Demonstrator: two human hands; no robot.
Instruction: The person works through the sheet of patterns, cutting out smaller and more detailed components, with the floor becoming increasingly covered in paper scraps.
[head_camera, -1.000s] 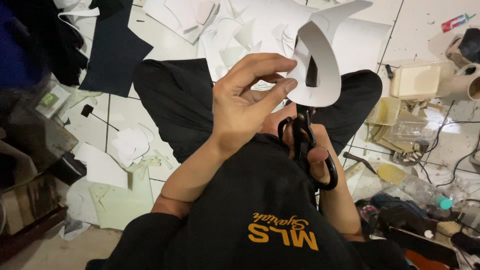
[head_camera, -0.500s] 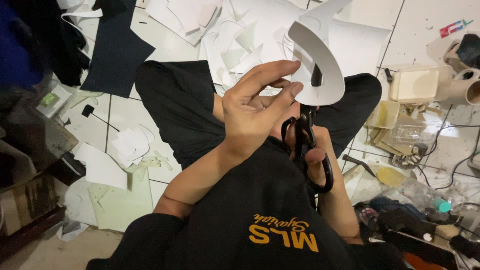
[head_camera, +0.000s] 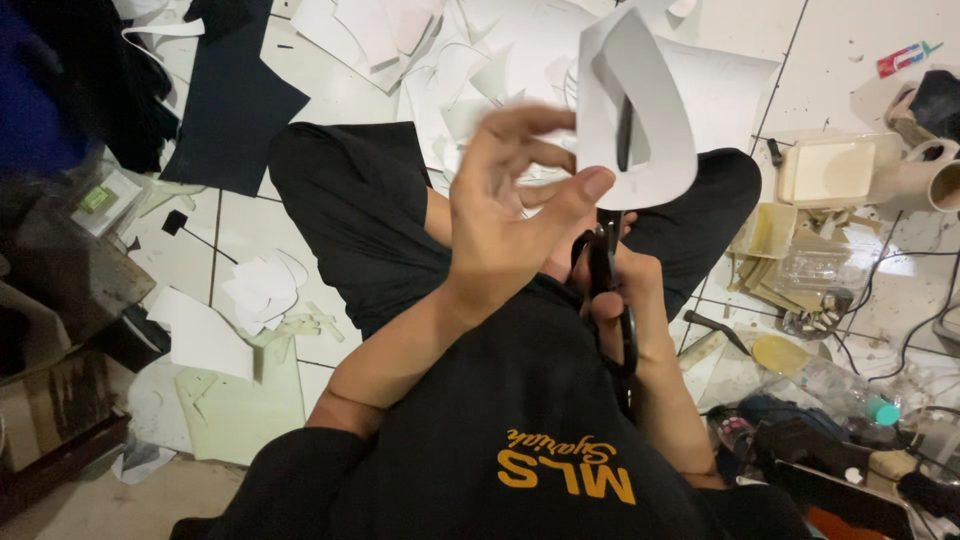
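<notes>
White paper cutout, black scissors, black shirt with yellow lettering, white floor tiles.

Count: 2 hands in frame, left hand and right hand. 1 pair of black scissors. 1 curved white paper piece being held. 1 cream plastic box. 1 mug. White paper offcuts on floor: too many to count.

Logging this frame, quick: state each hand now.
Left hand: closed, pinching the curved white paper cutout.
Right hand: closed in the black-handled scissors.
</notes>
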